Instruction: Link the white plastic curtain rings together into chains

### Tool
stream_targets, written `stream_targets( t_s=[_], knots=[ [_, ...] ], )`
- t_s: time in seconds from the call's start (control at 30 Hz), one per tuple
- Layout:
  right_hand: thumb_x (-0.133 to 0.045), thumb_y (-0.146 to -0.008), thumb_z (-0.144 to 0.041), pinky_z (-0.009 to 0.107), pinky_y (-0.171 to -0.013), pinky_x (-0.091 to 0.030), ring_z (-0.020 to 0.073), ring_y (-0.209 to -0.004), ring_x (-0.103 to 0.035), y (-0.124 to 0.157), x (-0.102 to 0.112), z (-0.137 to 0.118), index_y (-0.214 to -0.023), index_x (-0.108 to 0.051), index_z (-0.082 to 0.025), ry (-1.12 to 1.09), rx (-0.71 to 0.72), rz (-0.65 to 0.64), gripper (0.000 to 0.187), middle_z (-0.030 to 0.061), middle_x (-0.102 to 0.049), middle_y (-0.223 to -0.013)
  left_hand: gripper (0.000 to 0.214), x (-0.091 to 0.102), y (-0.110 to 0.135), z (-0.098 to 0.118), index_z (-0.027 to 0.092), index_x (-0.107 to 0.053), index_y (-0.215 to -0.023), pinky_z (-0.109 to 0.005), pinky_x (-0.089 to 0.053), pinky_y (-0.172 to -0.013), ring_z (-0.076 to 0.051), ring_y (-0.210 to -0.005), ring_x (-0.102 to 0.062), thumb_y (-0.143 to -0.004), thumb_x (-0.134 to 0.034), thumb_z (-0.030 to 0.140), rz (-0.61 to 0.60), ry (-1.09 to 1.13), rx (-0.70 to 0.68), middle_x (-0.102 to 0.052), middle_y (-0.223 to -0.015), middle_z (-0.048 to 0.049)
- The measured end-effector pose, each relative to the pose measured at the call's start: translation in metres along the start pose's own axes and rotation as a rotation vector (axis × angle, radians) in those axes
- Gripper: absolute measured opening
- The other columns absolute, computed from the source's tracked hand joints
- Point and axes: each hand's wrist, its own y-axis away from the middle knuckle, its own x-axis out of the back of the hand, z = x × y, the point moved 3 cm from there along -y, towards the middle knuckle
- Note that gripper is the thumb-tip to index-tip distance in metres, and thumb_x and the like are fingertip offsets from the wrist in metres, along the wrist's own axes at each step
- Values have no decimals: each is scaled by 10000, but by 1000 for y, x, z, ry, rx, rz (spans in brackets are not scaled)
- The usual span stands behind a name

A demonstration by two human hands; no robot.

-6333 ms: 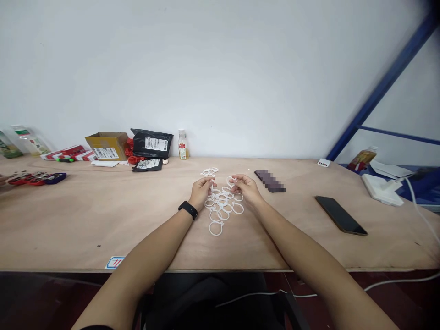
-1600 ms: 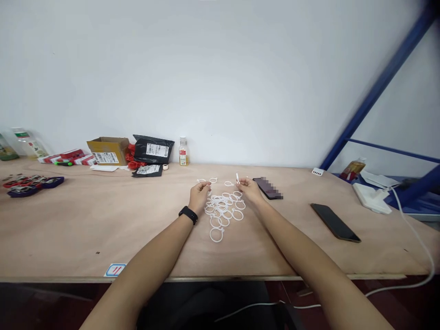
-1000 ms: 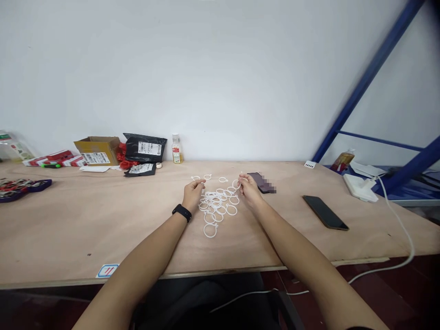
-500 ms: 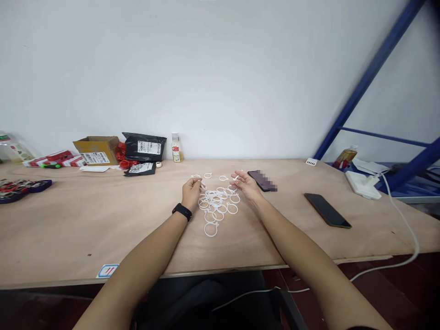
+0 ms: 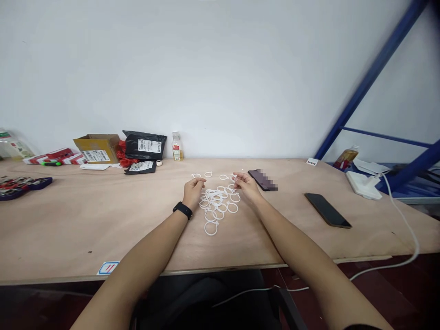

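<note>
A heap of several white plastic rings lies on the wooden table in front of me. My left hand, with a black band on its wrist, rests at the heap's left edge, fingers curled in a pinch. My right hand hovers at the heap's upper right, fingertips pinched near a white ring; what either pinch holds is too small to tell. Three separate white rings lie in a row just beyond the heap.
Two dark phones lie to the right. A cardboard box, black bags and a small bottle stand along the wall. A white power strip with a cable lies far right beside a blue frame.
Since a second ago both hands have stayed at the heap; my right hand drew slightly in towards the rings. A row of single rings has appeared beyond the heap since the earliest frame.
</note>
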Motion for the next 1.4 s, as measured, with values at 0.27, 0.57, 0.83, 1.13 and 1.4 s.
stream_targets(
  t_s=[0.27,0.57,0.83,1.13,1.4],
  knots=[
    [-626,-685,-275,224,-483,-491,70,-464,-534,4,-2,2,-962,-681,-169,19,-83,11,301,30,-696,-804,220,0,1,1,157,-685,-619,-253,-429,-610,-146,-605,-565,-659,-481,231,-25,2,4,-607,-565,-14],
    [-597,-723,-222,243,-542,-526,108,-519,-605,4,-3,2,-968,-699,-157,62,-93,-23,273,50,-704,-736,256,-1,0,2,171,-675,-577,-268,-447,-629,-162,-642,-582,-628,-424,171,-29,-23,-46,-654,-613,-36],
    [-608,-758,-161,237,-599,-546,139,-655,-674,3,-3,3,-1019,-686,-164,18,-121,-24,272,60,-719,-781,319,-3,0,-5,149,-724,-789,-239,-416,-572,-131,-610,-525,-677,-431,209,-64,62,-13,-687,-731,-47],
    [-561,-684,-165,242,-557,-536,114,-535,-623,2,0,1,-890,-711,-154,76,-57,15,255,27,-692,-701,285,-2,-1,-4,148,-676,-853,-217,-377,-517,-100,-537,-481,-705,-442,216,-61,49,-11,-623,-691,-15],
    [-463,-627,-199,213,-432,-418,98,-417,-516,3,4,-7,-706,-715,-143,226,46,84,270,2,-617,-548,146,-2,1,2,164,-592,-802,-215,-378,-524,-86,-507,-463,-675,-551,222,-17,113,14,-597,-648,17]
  ],
)
